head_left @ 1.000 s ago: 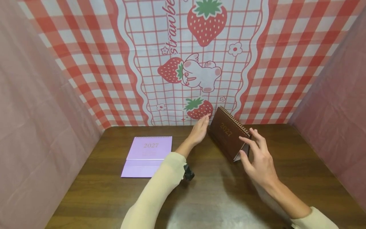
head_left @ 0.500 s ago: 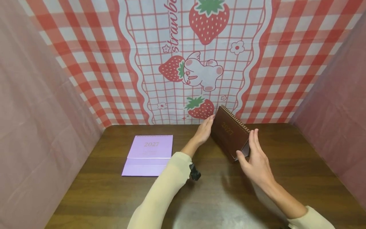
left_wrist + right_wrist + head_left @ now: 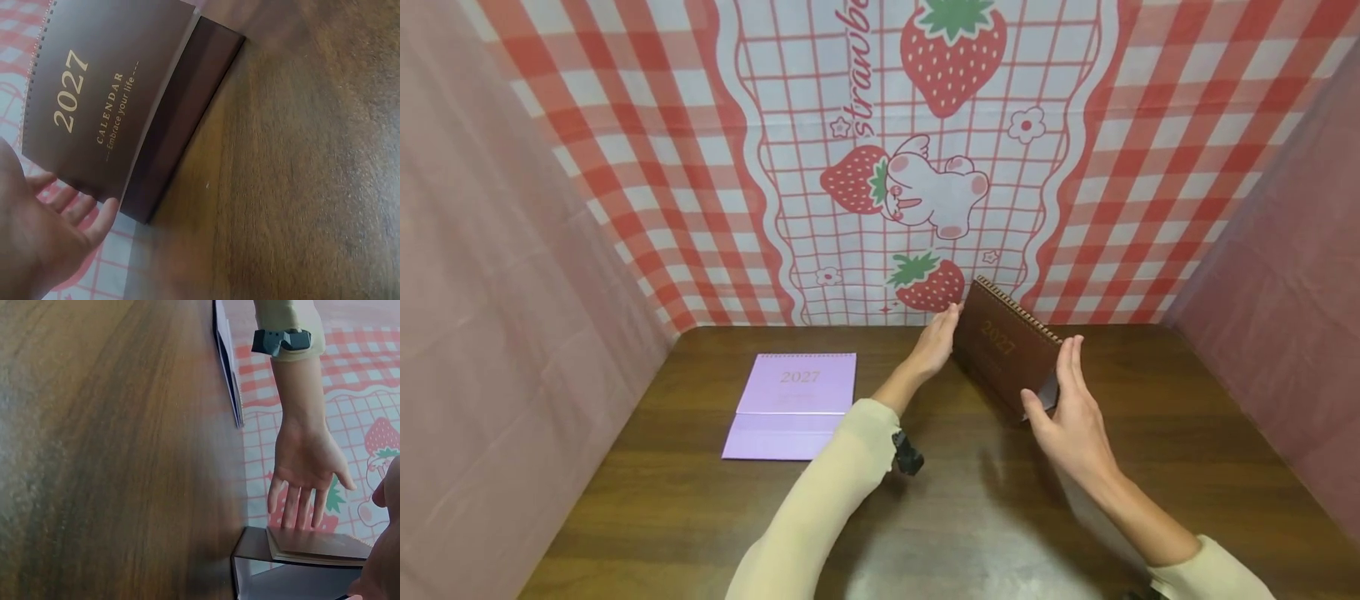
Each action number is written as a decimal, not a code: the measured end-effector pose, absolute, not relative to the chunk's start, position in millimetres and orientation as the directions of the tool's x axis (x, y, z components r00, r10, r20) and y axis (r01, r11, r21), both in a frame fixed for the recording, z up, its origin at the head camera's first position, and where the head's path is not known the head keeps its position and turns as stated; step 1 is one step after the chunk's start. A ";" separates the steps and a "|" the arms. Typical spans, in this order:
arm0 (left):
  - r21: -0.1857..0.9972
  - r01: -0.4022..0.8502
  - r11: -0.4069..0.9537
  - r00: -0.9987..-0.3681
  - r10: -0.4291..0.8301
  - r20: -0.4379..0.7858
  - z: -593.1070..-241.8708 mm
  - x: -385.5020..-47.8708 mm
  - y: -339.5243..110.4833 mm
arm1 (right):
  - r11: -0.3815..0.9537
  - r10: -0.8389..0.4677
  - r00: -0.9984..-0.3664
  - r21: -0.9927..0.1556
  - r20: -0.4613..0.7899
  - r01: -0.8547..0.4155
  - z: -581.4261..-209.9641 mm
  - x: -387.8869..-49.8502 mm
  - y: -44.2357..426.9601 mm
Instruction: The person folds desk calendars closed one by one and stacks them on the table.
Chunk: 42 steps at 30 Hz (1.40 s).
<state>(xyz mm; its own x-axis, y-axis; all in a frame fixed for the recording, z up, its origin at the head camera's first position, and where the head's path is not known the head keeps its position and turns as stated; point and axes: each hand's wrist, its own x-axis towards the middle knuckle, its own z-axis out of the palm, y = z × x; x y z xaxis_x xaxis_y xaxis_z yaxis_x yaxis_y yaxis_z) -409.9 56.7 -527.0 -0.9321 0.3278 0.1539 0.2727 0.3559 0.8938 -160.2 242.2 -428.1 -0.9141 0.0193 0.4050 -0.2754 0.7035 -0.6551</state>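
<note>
A brown spiral-bound desk calendar with a gold "2027" stands tented and angled on the table, near the back. My left hand is at its left edge, palm facing it, fingers extended; in the left wrist view the fingertips meet the side of the calendar. At the opposite edge is my right hand, fingers straight and together along the side, thumb by the lower front corner. The right wrist view looks into the calendar's hollow side, with the left hand beyond it.
A purple desk calendar, also marked "2027", sits left on the wooden table. Behind hangs a strawberry-print checked cloth. Pink curtains flank both sides.
My left hand has moved right to the brown calendar's left edge. The right hand's spread fingers have straightened and come together against its right edge. Little differs over the last half second.
</note>
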 end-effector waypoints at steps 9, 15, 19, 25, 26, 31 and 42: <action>0.854 0.308 0.419 -0.927 0.336 0.169 -547.7 -431.0 55.1 | 0.632 0.042 -0.909 -0.716 0.416 -0.298 -432.4 -170.2 243.9; 0.883 0.259 0.392 -0.945 0.292 0.147 -490.3 -370.6 45.4 | 0.608 0.068 -0.907 -0.738 0.417 -0.294 -434.8 -176.9 245.6; 0.911 0.223 0.345 -0.950 0.286 0.125 -451.9 -329.2 37.8 | 0.594 0.095 -0.904 -0.752 0.417 -0.285 -435.6 -182.4 245.9; 0.920 0.211 0.331 -0.953 0.280 0.117 -448.9 -321.3 35.8 | 0.575 0.134 -0.897 -0.771 0.421 -0.275 -436.1 -188.7 247.6; 0.929 0.184 0.321 -0.955 0.282 0.092 -434.8 -308.0 34.0 | 0.574 0.139 -0.897 -0.773 0.419 -0.272 -436.4 -189.2 247.7; 0.927 0.198 0.319 -0.953 0.283 0.106 -448.8 -315.6 32.5 | 0.565 0.152 -0.895 -0.780 0.419 -0.269 -436.6 -189.7 248.4; 0.941 0.169 0.293 -0.963 0.251 0.095 -438.8 -308.0 31.1 | 0.576 0.126 -0.905 -0.773 0.407 -0.267 -434.6 -185.0 254.7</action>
